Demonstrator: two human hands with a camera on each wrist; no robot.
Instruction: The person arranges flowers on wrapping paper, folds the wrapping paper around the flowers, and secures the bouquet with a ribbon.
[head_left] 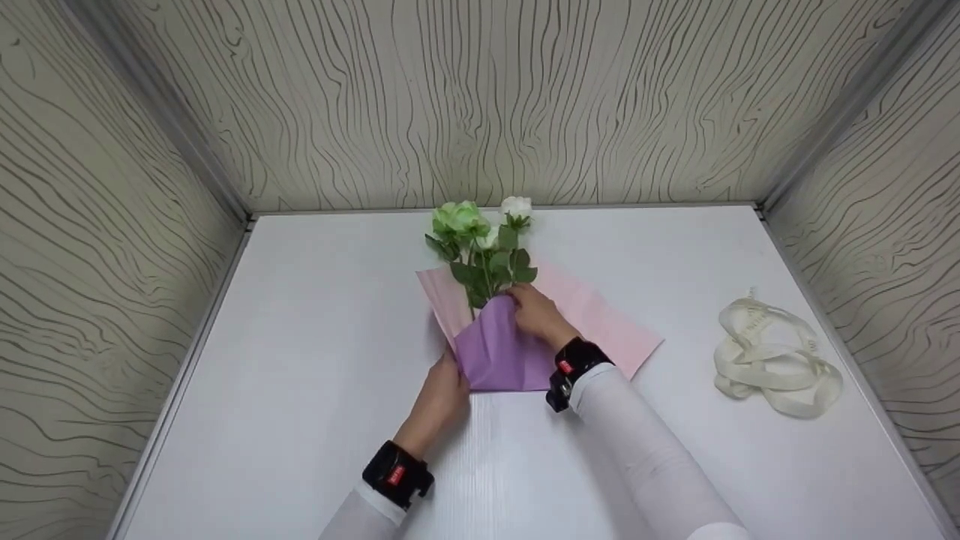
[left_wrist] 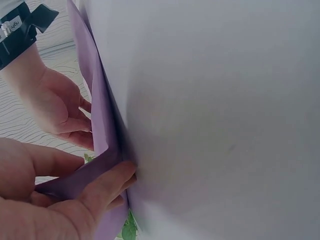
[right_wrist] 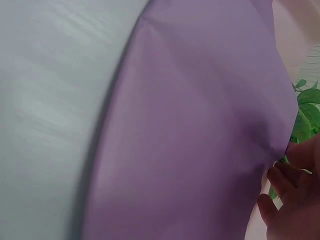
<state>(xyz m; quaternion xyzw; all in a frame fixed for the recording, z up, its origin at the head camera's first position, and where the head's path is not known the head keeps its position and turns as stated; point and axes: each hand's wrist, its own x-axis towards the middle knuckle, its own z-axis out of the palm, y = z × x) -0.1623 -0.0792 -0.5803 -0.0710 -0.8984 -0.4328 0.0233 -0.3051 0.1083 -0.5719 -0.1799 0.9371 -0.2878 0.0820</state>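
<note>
Sheets of wrapping paper, pink outside and purple (head_left: 499,349) on the folded-up flap, wrap the stems of a small bunch of artificial flowers. A green bloom (head_left: 459,219) and a white bloom (head_left: 516,208) stick out at the top above dark green leaves (head_left: 469,276). At the lower left corner my left hand (head_left: 441,390) pinches the paper's folded edge between thumb and fingers. My right hand (head_left: 536,311) holds the purple flap's upper edge against the stems; its fingertips (right_wrist: 277,175) are at that edge in the right wrist view. The lower stems are hidden.
A loose heap of cream ribbon (head_left: 776,364) lies toward the right side of the white table (head_left: 300,337). A pink corner of paper (head_left: 630,337) spreads out to the right of my right hand. Wood-patterned panels (head_left: 480,97) stand at the back and both sides.
</note>
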